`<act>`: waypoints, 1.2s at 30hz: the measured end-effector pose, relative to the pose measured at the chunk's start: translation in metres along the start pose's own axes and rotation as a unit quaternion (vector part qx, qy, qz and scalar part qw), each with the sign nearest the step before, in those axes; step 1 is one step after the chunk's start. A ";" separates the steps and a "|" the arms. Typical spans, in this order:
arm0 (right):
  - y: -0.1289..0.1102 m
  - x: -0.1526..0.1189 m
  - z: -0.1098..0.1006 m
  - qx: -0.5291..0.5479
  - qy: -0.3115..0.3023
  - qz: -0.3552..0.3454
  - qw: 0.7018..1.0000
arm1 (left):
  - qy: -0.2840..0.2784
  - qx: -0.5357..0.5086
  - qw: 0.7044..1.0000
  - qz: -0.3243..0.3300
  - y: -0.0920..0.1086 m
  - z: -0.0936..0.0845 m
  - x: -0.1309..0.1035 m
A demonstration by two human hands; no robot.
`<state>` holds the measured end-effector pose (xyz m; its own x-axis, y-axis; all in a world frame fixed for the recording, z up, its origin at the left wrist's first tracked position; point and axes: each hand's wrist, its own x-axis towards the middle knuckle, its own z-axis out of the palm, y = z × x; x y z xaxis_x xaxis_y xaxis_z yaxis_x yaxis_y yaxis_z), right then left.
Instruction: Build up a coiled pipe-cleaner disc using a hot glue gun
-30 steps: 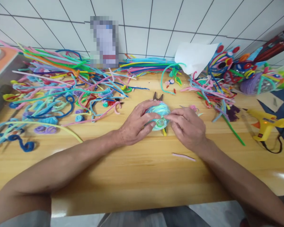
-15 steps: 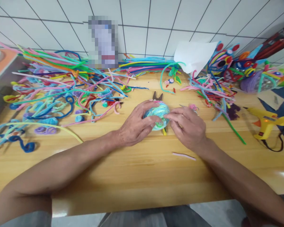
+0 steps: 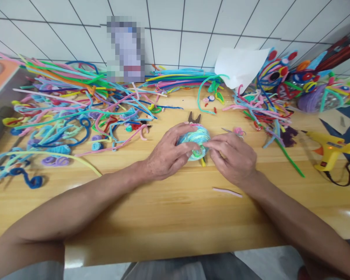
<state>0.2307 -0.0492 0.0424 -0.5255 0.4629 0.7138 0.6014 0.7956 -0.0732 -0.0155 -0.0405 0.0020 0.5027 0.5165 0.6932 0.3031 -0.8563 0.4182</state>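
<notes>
Both hands are gripping a blue-green wound bundle (image 3: 196,137) mid-worktop, well back from the near edge. The left hand (image 3: 166,153) is cupping its side; the right hand (image 3: 231,157) is pinching its front. The bundle's axis is pointing toward the person. No writing is showing.

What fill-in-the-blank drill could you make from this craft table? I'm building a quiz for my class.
1. Both hands hold a ball wound from blue and green ____.
2. The glue gun lying at the right of the table is ____ in colour.
3. A short pink piece lies on the table below the ____ hand.
4. The left hand grips the ball's ____ side.

Missing words: pipe cleaners; yellow; right; left
</notes>
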 end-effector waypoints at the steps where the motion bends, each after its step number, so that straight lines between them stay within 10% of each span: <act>1: 0.000 0.000 0.000 -0.001 0.001 0.000 1.000 | 0.001 -0.001 1.000 0.000 0.000 0.000 0.000; 36: -0.001 -0.003 0.001 0.038 0.014 0.036 0.999 | -0.018 0.037 0.999 -0.023 0.003 -0.004 0.002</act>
<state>0.2311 -0.0507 0.0397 -0.4650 0.5100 0.7237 0.5891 0.7884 -0.1771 -0.0171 -0.0418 0.0067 0.5147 0.5561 0.6526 0.3851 -0.8300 0.4035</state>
